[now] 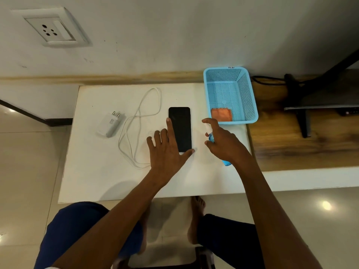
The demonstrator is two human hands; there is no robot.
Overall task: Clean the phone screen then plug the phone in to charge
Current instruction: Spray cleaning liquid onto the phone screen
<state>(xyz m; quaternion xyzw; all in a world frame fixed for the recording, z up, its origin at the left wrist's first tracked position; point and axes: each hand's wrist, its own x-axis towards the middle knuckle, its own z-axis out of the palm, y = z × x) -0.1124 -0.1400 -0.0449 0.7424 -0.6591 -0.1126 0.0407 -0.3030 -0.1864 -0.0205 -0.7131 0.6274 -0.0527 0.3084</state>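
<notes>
From the head camera, the left hand [167,150] lies spread flat, fingers straight: its index finger rests along the left edge of the black rectangular phone [180,129] and its thumb touches the phone's near end. The phone lies screen up, dark, near the middle of the white bench [97,171].

The right hand [223,142] is curled round a small clear spray bottle of blue liquid [210,137], index finger stretched over its white nozzle, which points toward the phone from just beside its right edge. The bottle's blue base shows under the wrist.

Behind the right hand stands a light blue perforated plastic basket [244,94], an orange folded cloth [221,114] lying in its near corner. Left of the phone a white charging cable [136,121] lies in loose loops, and beyond it a white two-pin charger adapter [111,124] on its side. A white wall socket [52,29] sits high on the wall at far left, well apart from the bench.
</notes>
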